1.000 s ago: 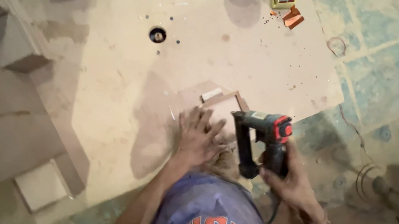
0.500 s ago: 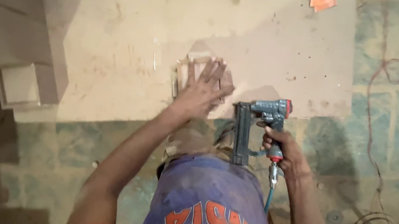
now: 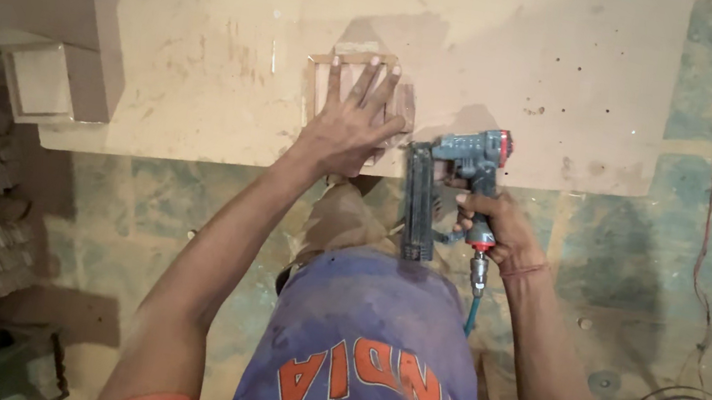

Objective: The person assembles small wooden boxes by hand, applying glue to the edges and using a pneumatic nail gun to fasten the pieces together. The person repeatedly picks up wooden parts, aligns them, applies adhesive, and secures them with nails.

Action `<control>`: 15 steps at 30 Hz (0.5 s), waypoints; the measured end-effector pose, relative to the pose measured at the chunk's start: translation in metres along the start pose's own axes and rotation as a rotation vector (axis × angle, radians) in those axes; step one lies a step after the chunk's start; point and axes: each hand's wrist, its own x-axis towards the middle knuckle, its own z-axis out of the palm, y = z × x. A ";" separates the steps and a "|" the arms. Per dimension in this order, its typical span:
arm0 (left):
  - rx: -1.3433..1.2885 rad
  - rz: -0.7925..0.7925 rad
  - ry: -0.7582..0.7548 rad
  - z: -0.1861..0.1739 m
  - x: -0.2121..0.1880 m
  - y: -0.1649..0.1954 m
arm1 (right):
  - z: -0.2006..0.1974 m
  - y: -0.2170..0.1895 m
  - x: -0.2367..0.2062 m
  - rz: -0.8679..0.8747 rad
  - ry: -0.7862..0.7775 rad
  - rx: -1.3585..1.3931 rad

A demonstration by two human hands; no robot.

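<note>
Left hand (image 3: 350, 125) presses flat, fingers spread, pinning frame (image 3: 350, 74) to board (image 3: 211, 40); right hand (image 3: 500, 234) grips nailer (image 3: 457, 172) alongside.

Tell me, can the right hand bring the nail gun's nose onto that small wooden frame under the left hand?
Probably yes. The right hand holds the nail gun right beside the small wooden frame, with nothing between them. The left hand lies flat over much of the frame, but its right edge looks uncovered.

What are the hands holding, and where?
Right hand grips the grey-and-red pneumatic nail gun by its handle; left hand presses flat on the small wooden frame.
</note>
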 end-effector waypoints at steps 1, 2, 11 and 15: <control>0.020 0.004 0.008 0.001 0.000 0.000 | -0.001 -0.001 -0.001 -0.004 0.025 -0.017; 0.037 0.007 0.013 0.002 0.001 -0.001 | -0.002 0.000 -0.001 -0.012 0.005 0.015; 0.047 -0.016 -0.038 0.005 0.000 0.000 | -0.004 0.000 0.009 -0.014 -0.031 -0.017; 0.062 -0.025 -0.098 0.006 0.001 -0.003 | -0.006 -0.002 0.008 -0.017 -0.017 0.011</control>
